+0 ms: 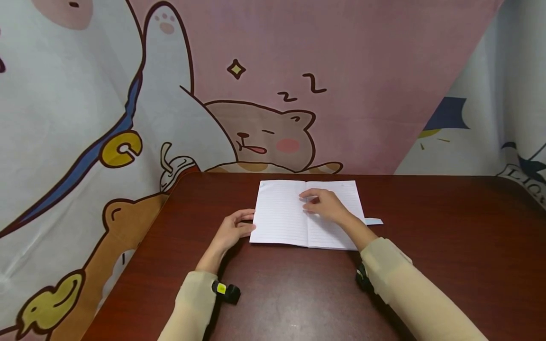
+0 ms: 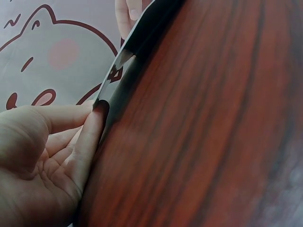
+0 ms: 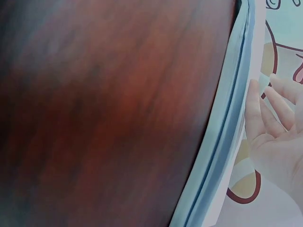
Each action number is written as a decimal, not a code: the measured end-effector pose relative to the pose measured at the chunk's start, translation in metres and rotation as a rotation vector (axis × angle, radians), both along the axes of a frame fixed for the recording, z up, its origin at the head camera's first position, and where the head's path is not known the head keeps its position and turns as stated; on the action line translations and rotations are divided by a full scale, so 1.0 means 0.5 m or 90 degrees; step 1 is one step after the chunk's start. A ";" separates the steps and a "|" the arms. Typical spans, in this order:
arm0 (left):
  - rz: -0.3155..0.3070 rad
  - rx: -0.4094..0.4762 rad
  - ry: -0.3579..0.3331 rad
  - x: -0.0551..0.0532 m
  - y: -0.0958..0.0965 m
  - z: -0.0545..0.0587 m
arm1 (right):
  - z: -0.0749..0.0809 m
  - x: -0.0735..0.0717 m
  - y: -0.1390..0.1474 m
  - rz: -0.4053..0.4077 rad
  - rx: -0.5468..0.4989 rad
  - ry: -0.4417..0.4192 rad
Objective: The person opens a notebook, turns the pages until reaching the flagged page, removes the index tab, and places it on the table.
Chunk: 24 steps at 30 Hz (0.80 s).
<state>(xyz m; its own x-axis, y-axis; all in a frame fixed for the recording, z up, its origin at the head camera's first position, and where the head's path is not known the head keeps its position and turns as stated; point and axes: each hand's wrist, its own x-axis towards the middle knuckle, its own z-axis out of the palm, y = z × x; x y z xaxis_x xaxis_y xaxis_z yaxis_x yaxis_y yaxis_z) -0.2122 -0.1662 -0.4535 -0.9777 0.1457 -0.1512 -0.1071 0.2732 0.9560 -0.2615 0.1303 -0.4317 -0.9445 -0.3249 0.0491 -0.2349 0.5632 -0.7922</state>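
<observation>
Evidently, the smooth, reddish-brown, wood-grained surface (image 1: 290, 293) carries the white, rectangular, ruled-paper notebook (image 1: 279, 213), spread open. Steadying its leaves seems the step in hand; the next move likely calls for light fingertips on thin paper. The left hand (image 1: 230, 230) pinches the notebook's left edge; the right hand (image 1: 326, 203), loosely spread and apparently holding nothing, is over its fold. A pale-blue, flat strip (image 1: 374, 221) juts from its right edge.

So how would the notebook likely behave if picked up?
The notebook likely flexes and sags, looking thin at its edges. It may fold along the crease, since it lies open. It probably won't roll, being broad and flat.
</observation>
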 end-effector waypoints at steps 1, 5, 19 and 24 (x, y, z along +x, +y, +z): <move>0.000 0.000 0.000 0.000 0.000 0.000 | 0.000 -0.001 0.000 0.000 -0.005 -0.002; 0.000 0.002 -0.001 -0.001 0.000 -0.001 | -0.001 -0.004 0.003 -0.002 -0.018 -0.006; -0.002 0.008 -0.005 -0.003 -0.001 -0.003 | 0.008 -0.005 0.013 -0.025 -0.028 0.005; -0.004 0.003 -0.003 -0.001 -0.001 -0.001 | 0.011 -0.006 0.017 -0.027 -0.028 0.015</move>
